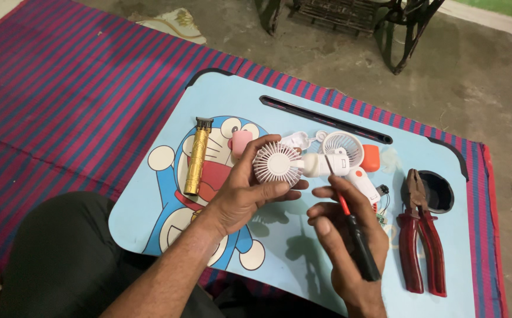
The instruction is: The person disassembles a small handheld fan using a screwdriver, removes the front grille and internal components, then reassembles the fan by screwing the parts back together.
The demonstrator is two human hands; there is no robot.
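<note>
My left hand (245, 191) grips a small white handheld fan (279, 164) by its round grille head, holding it above a light blue lap table (220, 97). My right hand (344, 235) holds a red-and-black screwdriver (353, 227), its thin tip touching the fan's white handle just right of the head. Behind the fan lies a second white fan grille (343, 147) with an orange part (371, 158) and a white body piece (365, 182).
A gold hair trimmer (197, 156) and a pink piece (241, 141) lie on the table's cartoon print. Red-handled pliers (421, 235) rest at the right beside a round cup hole (438, 189). A striped red-and-blue mat (62, 100) covers the floor; a dark metal frame (385, 23) stands beyond.
</note>
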